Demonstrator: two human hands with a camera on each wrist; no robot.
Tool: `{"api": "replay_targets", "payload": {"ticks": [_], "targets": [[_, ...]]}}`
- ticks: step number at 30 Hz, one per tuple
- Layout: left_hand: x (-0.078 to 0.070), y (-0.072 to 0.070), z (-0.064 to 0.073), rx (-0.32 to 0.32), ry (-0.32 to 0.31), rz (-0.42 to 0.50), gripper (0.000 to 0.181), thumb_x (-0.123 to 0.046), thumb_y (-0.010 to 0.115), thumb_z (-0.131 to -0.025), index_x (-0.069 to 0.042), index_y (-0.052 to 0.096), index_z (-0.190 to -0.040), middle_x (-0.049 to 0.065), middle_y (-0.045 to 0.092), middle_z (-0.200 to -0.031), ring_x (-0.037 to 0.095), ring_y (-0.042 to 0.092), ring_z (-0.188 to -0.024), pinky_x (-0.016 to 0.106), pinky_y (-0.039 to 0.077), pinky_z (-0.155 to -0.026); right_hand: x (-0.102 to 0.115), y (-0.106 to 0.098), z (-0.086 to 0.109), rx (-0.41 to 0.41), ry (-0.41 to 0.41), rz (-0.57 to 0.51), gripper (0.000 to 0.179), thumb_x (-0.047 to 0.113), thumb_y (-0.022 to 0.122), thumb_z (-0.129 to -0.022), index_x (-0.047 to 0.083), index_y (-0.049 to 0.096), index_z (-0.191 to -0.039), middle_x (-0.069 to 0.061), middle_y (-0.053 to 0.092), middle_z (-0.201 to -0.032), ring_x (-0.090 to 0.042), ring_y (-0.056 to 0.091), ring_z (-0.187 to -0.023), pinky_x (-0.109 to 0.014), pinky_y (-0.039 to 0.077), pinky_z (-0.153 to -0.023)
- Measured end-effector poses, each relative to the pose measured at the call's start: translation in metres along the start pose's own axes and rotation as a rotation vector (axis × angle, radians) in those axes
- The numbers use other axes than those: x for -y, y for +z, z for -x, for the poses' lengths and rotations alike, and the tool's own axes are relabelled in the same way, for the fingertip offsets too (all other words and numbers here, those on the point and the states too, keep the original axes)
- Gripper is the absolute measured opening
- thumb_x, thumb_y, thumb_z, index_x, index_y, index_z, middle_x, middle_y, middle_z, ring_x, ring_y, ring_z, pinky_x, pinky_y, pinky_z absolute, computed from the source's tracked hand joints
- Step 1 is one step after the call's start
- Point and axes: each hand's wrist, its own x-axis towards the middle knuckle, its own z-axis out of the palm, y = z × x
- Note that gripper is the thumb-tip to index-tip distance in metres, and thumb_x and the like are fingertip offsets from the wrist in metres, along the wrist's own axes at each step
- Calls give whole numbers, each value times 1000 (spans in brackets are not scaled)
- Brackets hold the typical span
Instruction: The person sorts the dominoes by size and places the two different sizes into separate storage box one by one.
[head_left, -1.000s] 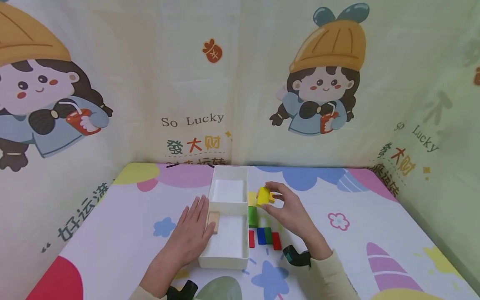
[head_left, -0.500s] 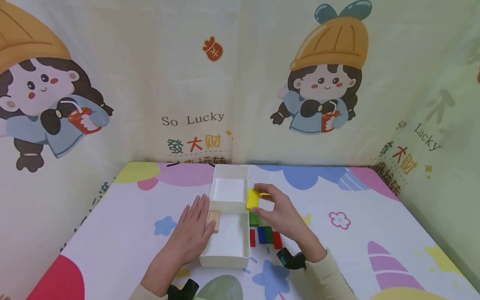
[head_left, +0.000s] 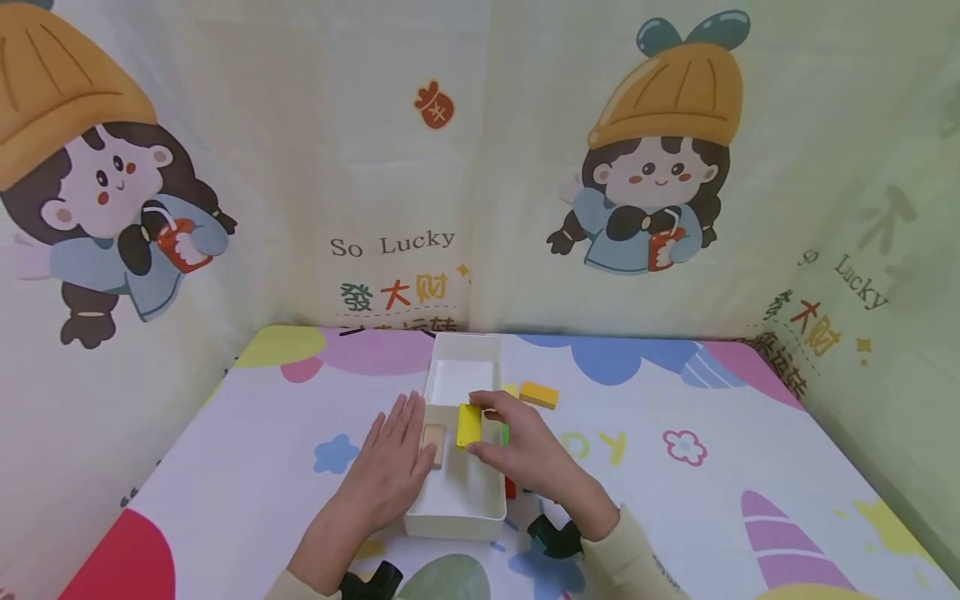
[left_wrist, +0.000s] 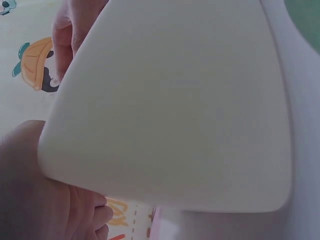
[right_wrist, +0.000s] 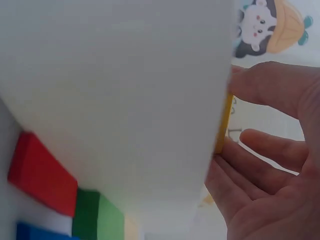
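A white two-compartment box (head_left: 455, 527) stands mid-table. My left hand (head_left: 386, 475) rests along its left side with straight fingers, the thumb reaching over the rim. Inside the near compartment, by that thumb, a light wooden block (head_left: 433, 442) lies against the left wall. Between thumb and fingertips my right hand (head_left: 528, 446) pinches a yellow block (head_left: 468, 427) above the near compartment. In the right wrist view the box wall hides most of this yellow block (right_wrist: 224, 125). The left wrist view shows mainly the box's outer wall (left_wrist: 175, 110).
Right of the box lies an orange-yellow block (head_left: 539, 394). Along its right wall, partly hidden by my right arm in the head view, are a red block (right_wrist: 42, 172), a green block (right_wrist: 105, 215) and a blue block (right_wrist: 40, 232). A printed curtain rises behind the table.
My right hand has carried the yellow block leftward, from right of the box to above its near compartment. My left hand has stayed at the box's left side.
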Motion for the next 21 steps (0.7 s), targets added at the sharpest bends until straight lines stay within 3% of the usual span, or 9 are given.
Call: {"api": "replay_targets", "payload": {"ticks": [9, 15, 21], "targets": [[-1, 2, -1, -5, 5, -22, 70, -41, 38, -105, -3, 13, -158, 11, 11, -168, 30, 8, -156, 54, 9, -126, 2, 9, -7, 38, 28, 75, 59, 12, 79, -84, 6, 54, -137, -9, 61, -134, -24, 62, -118, -40, 53, -101], [1, 3, 1, -19, 15, -30, 70, -40, 39, -105, -3, 14, -158, 12, 13, -167, 30, 10, -156, 54, 11, -126, 4, 14, -10, 70, 37, 93, 59, 12, 78, -84, 5, 54, -137, -10, 60, -135, -26, 60, -117, -44, 53, -101], [3, 5, 1, -20, 18, -28, 70, -40, 38, -105, -3, 14, -158, 12, 13, -167, 30, 10, -156, 54, 11, -126, 6, 20, -13, 100, 73, 195, 60, 16, 80, -83, 7, 55, -137, -8, 61, -135, -27, 61, -116, -41, 53, -101]]}}
